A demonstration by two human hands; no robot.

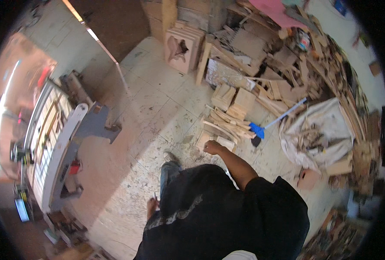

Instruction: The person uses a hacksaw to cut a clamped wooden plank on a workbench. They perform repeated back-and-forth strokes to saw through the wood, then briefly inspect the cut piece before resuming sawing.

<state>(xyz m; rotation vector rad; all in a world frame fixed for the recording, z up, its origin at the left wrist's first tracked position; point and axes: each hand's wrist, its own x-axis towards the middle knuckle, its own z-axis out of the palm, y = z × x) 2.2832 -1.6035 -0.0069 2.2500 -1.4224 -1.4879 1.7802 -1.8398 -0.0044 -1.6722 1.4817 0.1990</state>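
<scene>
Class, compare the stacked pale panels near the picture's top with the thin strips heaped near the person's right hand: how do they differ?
The stacked panels are broad and flat; the thin strips are long and narrow. The stacked panels stand on edge, lined up; the thin strips lie loosely heaped near the right hand. Both look pale.

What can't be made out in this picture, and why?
Head view throughout:
Right hand: its curled fingers hide whether it holds anything.
Left hand: too small to tell its grip; the black shirt hides its forearm.
Lit screen: too small to read.
White sack: wood pieces inside hide its bottom.
</scene>
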